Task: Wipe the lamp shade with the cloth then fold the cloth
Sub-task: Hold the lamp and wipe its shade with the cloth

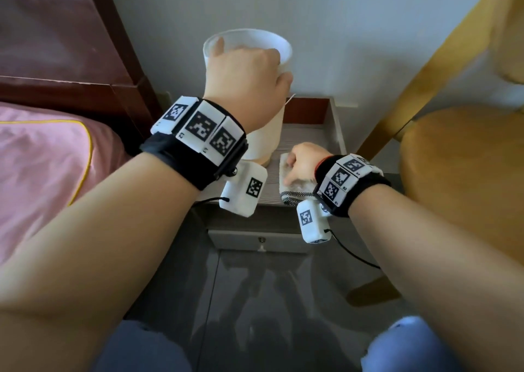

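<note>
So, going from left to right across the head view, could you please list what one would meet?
Pink bedding → dark wooden headboard → left hand on the lamp shade → right hand on the cloth → yellow chair.

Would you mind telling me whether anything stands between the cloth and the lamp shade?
Nothing visible does. The cloth lies on the nightstand under the right hand, beside the lamp; the left hand grips the lamp shade.

White frosted lamp shade [246,45], off-white cloth [295,186] with black-white woven edge, grey nightstand [312,142], pink bedding [42,167], mustard chair [465,156].
</note>
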`<control>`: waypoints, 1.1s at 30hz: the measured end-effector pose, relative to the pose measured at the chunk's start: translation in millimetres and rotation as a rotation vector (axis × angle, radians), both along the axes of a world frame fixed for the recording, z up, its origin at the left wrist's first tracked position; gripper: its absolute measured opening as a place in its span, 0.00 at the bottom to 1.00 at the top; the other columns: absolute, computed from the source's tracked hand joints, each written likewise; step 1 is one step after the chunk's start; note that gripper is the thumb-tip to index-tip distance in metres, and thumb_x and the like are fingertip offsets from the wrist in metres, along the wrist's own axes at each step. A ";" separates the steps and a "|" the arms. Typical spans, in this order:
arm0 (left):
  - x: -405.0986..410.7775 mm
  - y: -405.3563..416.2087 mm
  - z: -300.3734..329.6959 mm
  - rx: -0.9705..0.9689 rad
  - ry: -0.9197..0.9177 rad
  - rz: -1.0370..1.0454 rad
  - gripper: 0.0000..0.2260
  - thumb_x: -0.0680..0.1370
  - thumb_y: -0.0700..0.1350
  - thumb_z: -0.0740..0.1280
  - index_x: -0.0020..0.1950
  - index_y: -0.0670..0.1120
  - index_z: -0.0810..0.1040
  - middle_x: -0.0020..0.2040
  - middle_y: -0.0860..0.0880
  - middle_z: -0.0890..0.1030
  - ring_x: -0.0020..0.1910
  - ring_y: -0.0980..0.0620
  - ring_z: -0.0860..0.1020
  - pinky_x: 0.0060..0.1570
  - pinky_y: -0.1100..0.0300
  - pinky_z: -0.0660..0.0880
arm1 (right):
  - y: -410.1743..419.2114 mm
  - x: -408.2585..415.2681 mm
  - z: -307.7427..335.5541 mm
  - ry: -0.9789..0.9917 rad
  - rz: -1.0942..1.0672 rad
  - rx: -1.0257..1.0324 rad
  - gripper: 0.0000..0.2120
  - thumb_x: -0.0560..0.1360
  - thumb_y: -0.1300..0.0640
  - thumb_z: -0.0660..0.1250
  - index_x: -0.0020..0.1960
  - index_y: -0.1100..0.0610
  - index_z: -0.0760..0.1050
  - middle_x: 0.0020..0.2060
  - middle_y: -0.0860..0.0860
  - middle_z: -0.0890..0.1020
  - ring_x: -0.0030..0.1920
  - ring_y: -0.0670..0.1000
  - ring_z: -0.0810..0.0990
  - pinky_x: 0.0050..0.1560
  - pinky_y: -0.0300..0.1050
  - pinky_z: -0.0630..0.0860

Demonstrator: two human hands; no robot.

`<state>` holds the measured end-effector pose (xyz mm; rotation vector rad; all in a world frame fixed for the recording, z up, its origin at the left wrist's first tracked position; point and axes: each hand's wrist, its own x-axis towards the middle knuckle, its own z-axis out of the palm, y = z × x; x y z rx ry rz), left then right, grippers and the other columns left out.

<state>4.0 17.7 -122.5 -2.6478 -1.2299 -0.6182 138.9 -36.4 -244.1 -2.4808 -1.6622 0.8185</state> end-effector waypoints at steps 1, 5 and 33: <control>-1.9 -0.1 -1.3 -0.010 0.002 0.017 0.15 0.78 0.54 0.54 0.45 0.47 0.76 0.41 0.45 0.79 0.46 0.41 0.76 0.71 0.41 0.55 | -0.1 -0.3 -1.2 -0.021 -0.021 0.011 0.16 0.63 0.53 0.77 0.48 0.56 0.78 0.44 0.50 0.79 0.44 0.52 0.79 0.42 0.44 0.75; -8.4 -8.0 -7.3 -0.032 -0.012 0.066 0.18 0.78 0.54 0.54 0.58 0.45 0.76 0.52 0.45 0.80 0.58 0.41 0.75 0.73 0.35 0.48 | -10.7 -5.3 -6.2 -0.161 -0.079 0.041 0.21 0.66 0.56 0.76 0.57 0.60 0.76 0.54 0.55 0.78 0.53 0.55 0.79 0.50 0.47 0.77; -74.0 -60.2 -6.8 -0.113 -0.049 0.047 0.15 0.83 0.48 0.53 0.51 0.46 0.78 0.38 0.47 0.82 0.47 0.42 0.79 0.76 0.49 0.37 | -81.4 -18.4 54.0 -0.427 -0.014 0.272 0.08 0.75 0.56 0.58 0.42 0.56 0.75 0.40 0.52 0.76 0.41 0.56 0.75 0.42 0.46 0.70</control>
